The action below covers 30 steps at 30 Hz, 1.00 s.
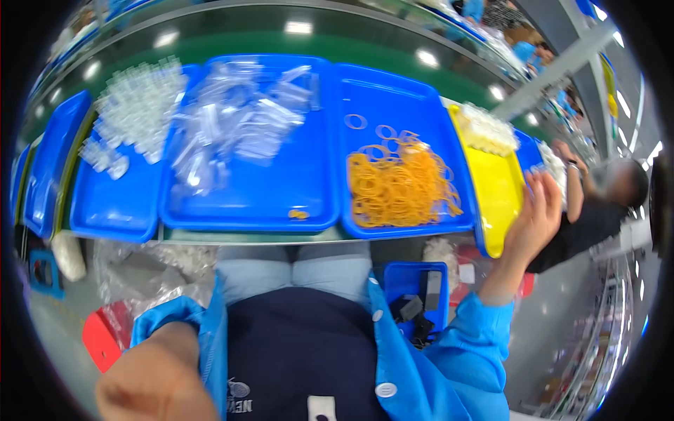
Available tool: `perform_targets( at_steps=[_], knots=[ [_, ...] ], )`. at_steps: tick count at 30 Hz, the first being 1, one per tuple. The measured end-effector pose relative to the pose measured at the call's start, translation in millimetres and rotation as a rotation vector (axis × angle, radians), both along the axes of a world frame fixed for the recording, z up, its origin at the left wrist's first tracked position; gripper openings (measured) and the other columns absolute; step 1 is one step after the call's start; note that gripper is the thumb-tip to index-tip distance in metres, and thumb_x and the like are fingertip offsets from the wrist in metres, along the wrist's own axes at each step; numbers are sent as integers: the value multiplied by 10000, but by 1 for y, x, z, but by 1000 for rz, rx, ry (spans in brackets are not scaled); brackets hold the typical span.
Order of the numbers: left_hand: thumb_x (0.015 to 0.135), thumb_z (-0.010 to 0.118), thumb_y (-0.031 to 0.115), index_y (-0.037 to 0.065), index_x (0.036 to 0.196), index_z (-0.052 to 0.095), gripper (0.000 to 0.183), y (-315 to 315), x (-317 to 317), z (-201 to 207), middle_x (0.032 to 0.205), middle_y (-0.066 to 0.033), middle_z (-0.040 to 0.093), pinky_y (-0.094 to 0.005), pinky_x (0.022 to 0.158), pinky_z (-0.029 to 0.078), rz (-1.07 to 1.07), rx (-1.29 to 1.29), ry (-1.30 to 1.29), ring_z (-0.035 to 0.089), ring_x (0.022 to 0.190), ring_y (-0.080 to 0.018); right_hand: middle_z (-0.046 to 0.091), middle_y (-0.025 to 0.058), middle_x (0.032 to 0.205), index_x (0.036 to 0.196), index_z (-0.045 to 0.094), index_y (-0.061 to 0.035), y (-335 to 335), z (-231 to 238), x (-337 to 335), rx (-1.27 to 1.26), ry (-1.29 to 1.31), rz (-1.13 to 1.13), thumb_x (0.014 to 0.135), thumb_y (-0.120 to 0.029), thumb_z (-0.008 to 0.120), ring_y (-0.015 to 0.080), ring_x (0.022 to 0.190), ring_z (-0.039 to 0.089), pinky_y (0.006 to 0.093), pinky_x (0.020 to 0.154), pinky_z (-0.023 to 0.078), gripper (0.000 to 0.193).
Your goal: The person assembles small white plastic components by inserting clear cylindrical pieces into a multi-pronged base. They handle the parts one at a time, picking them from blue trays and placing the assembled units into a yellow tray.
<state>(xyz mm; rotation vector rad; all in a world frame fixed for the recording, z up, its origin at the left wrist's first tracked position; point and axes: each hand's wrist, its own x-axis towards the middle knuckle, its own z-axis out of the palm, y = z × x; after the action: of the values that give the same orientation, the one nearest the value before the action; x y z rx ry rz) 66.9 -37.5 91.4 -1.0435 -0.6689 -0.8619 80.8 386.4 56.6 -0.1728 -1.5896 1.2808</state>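
My right hand point(535, 219) is raised over the right edge of the yellow tray point(500, 203), fingers stretched out, with nothing seen in it. Cream-coloured pieces point(486, 130) stand in a block at that tray's far end. Low at the left, close to the camera, is my left hand point(151, 386), blurred; its fingers are hidden. Orange rubber rings point(397, 186) lie heaped in a blue tray point(393, 88) beside the yellow one. The middle blue tray point(281, 193) holds clear plastic pieces point(239, 116) and a few small orange bits point(298, 215).
A left-hand blue tray point(112, 203) carries clear, tube-like pieces point(140, 105). More trays point(56, 168) stand farther left. Below the table edge are a blue bin point(414, 270) with dark items and a red object point(105, 337). Another person point(597, 231) works at the right.
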Motion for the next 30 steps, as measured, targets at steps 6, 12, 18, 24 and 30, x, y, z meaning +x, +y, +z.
perform_targets(
  at_steps=[6, 12, 18, 24, 30],
  knots=[
    [870, 572, 89, 128, 959, 758, 210, -28, 56, -47, 1078, -107, 638, -375, 796, 565, 281, -658, -646, 608, 946, -258, 585, 115, 1053, 1071, 577, 41, -98, -49, 52, 430, 41, -10, 947, 20, 529, 185, 922, 578, 291, 850, 499, 135],
    [958, 434, 70, 82, 1385, 434, 427, 22, 94, -38, 1469, 17, 358, -386, 1034, 428, 148, -494, -499, 359, 1328, -146, 572, 95, 1047, 1047, 586, 17, -177, -73, 45, 359, -140, 301, 952, 15, 522, 162, 884, 571, 264, 831, 471, 114],
    [967, 436, 41, 103, 1491, 307, 544, -48, 95, -52, 1557, 66, 268, -364, 1108, 363, 318, -674, -301, 248, 1418, -34, 525, 115, 972, 1031, 578, 37, -219, -64, 41, 548, -90, 468, 924, 50, 503, 191, 826, 544, 282, 743, 479, 132],
    [946, 453, 1, 112, 1506, 271, 599, -44, 116, -68, 1580, 43, 238, -372, 1099, 384, 258, -506, -436, 297, 1411, -62, 541, 106, 975, 997, 578, 19, -260, -72, 41, 578, -149, 606, 925, 54, 506, 155, 817, 547, 244, 750, 465, 107],
    [944, 448, 42, 32, 1369, 375, 431, -66, 129, -64, 1434, -53, 371, -402, 1046, 417, 129, -443, -630, 419, 1296, -175, 547, 150, 965, 987, 600, 33, -283, -73, 41, 670, -143, 734, 860, 98, 525, 217, 808, 555, 292, 692, 508, 161]
  ],
)
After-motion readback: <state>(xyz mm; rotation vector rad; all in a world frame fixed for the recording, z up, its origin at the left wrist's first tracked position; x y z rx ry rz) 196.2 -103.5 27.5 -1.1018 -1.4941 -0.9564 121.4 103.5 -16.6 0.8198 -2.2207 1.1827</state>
